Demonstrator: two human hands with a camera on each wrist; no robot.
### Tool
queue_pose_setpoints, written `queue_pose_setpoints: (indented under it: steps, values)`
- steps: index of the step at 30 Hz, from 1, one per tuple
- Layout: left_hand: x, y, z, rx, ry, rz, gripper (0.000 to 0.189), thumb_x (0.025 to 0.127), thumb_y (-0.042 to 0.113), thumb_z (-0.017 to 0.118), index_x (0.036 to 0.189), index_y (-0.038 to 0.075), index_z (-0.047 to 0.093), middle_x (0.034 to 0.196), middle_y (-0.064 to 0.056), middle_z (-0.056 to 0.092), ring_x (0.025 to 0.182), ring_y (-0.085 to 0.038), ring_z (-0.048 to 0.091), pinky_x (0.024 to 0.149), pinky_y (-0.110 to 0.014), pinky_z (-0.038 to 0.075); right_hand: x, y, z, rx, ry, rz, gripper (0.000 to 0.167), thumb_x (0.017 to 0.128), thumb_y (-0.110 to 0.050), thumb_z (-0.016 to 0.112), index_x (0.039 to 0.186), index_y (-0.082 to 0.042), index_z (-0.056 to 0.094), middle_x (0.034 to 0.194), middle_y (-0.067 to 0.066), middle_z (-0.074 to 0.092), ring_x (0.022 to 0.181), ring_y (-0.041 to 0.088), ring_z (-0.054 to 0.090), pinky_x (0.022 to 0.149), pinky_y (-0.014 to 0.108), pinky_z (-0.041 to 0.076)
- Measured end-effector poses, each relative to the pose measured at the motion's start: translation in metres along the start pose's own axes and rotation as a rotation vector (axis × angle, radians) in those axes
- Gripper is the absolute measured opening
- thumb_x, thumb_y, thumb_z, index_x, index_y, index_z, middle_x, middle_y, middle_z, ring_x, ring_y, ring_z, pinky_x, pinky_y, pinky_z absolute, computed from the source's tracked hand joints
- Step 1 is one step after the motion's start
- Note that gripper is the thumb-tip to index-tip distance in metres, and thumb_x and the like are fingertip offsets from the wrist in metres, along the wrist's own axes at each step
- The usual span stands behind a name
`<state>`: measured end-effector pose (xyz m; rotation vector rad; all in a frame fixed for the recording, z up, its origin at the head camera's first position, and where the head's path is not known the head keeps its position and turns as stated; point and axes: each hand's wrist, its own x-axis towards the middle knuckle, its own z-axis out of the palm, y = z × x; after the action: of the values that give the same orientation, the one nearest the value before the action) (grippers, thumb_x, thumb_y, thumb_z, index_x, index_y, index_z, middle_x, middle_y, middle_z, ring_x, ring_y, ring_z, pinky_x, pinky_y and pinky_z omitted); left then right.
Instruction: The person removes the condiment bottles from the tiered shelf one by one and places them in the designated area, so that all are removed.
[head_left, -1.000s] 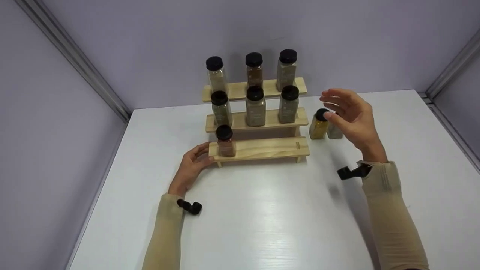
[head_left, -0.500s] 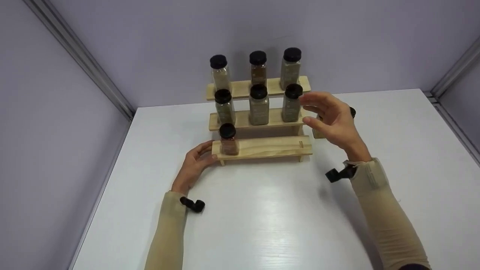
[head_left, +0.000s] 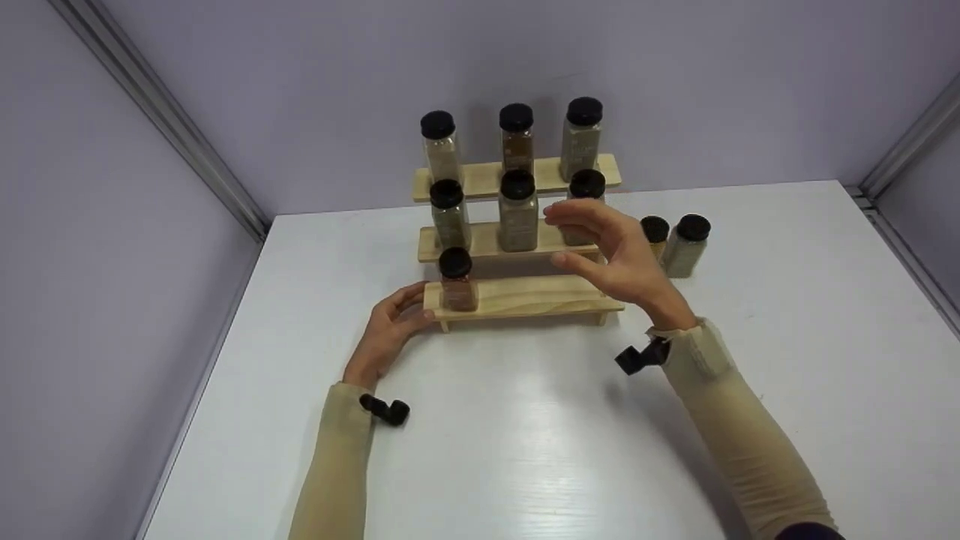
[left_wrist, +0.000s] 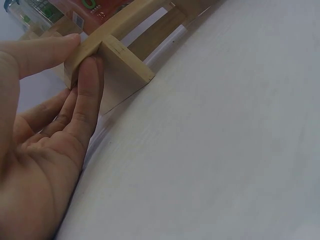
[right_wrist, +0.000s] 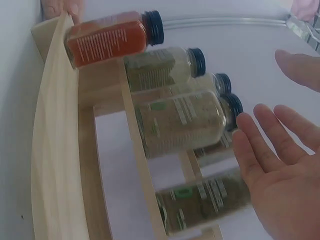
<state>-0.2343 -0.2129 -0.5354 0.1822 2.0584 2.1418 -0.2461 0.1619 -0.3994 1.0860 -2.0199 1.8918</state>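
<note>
"Fingertips first: our right hand (head_left: pixel 626 259) hangs before the middle shelf (head_left: pixel 484 241), thumb and fingers well apart, holding nothing."

"And our left hand (head_left: pixel 384 334) pinches the left end of the bottom shelf (head_left: pixel 544 296), just beside the red bottle (head_left: pixel 459 294) standing on it!"

"Are we touching the right-hand bottle (head_left: pixel 586 186) on the middle shelf? We can't tell; our fingers partly cover it."

"There's our danger: a loose swipe could tip that one, and a tug on the left could topple the red."

"Further out, yellow (head_left: pixel 655 236) and grey bottles (head_left: pixel 685 253) stand on the table (head_left: pixel 487 450); a backward swing might clip them."
</note>
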Motion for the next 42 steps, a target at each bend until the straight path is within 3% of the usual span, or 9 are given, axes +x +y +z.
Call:
queue_pose_setpoints:
  steps: [3,6,11,15,22,32,37,42]
  values:
    - [0.000,0.001,0.000,-0.002,0.005,-0.009,0.063,0.100,0.008,0.076,0.157,0.004,0.051,0.154,-0.019,0.054,0.135,-0.028,0.059,0.103,-0.030,0.060,0.004,0.002,0.013,-0.021,-0.016,-0.001,0.054,0.090,0.008,0.081,0.140,0.009,0.061,0.136,0.027,0.066,0.128,0.044,0.062,0.114,0.042,0.053]
    - [0.000,0.001,0.001,-0.011,0.001,-0.011,0.062,0.100,0.007,0.076,0.157,0.004,0.051,0.154,-0.020,0.053,0.132,-0.027,0.061,0.103,-0.031,0.060,0.007,0.006,0.023,-0.026,-0.041,-0.009,0.054,0.089,0.008,0.081,0.140,0.008,0.061,0.136,0.030,0.064,0.128,0.052,0.060,0.115,0.052,0.051]
    - [-0.001,0.001,0.001,-0.025,-0.006,-0.006,0.062,0.100,0.007,0.076,0.156,0.004,0.051,0.153,-0.021,0.054,0.129,-0.025,0.064,0.102,-0.032,0.061,0.010,0.014,0.040,-0.042,-0.056,-0.004,0.053,0.090,0.006,0.082,0.139,0.007,0.062,0.135,0.032,0.064,0.126,0.051,0.061,0.114,0.062,0.049]
    - [-0.001,0.001,0.001,-0.020,-0.008,-0.009,0.064,0.100,0.008,0.077,0.157,0.004,0.050,0.154,-0.021,0.053,0.131,-0.027,0.063,0.102,-0.032,0.060,0.010,0.020,0.053,-0.040,-0.065,0.011,0.052,0.091,0.005,0.082,0.139,0.007,0.062,0.136,0.028,0.065,0.127,0.051,0.061,0.115,0.059,0.049]
    - [-0.003,0.002,0.001,0.033,-0.003,0.002,0.066,0.100,0.014,0.078,0.158,0.005,0.050,0.155,-0.018,0.053,0.141,-0.030,0.056,0.103,-0.031,0.059,0.010,0.029,0.072,-0.093,-0.067,0.030,0.052,0.094,-0.007,0.084,0.141,0.003,0.063,0.138,0.018,0.067,0.131,0.034,0.064,0.117,0.044,0.051]
    - [0.000,0.001,0.004,0.034,-0.005,0.000,0.063,0.099,0.014,0.078,0.157,0.006,0.052,0.153,-0.018,0.056,0.133,-0.027,0.062,0.101,-0.031,0.061,0.009,0.041,0.086,-0.112,-0.031,0.012,0.054,0.093,-0.009,0.085,0.139,0.005,0.063,0.134,0.023,0.067,0.128,0.036,0.065,0.113,0.052,0.053]
    - [0.000,0.001,0.003,0.019,-0.015,-0.006,0.063,0.100,0.014,0.078,0.157,0.007,0.052,0.154,-0.017,0.055,0.132,-0.026,0.063,0.102,-0.031,0.060,0.010,0.046,0.092,-0.117,-0.038,0.042,0.057,0.091,-0.010,0.087,0.140,0.006,0.062,0.136,0.023,0.067,0.127,0.039,0.065,0.113,0.056,0.053]
    - [-0.001,0.001,0.000,0.004,-0.011,-0.012,0.063,0.101,0.013,0.077,0.158,0.007,0.050,0.155,-0.017,0.054,0.129,-0.026,0.065,0.100,-0.030,0.061,0.017,0.049,0.099,-0.134,-0.056,0.093,0.056,0.090,-0.010,0.088,0.139,0.003,0.063,0.134,0.018,0.068,0.126,0.034,0.066,0.113,0.052,0.054]
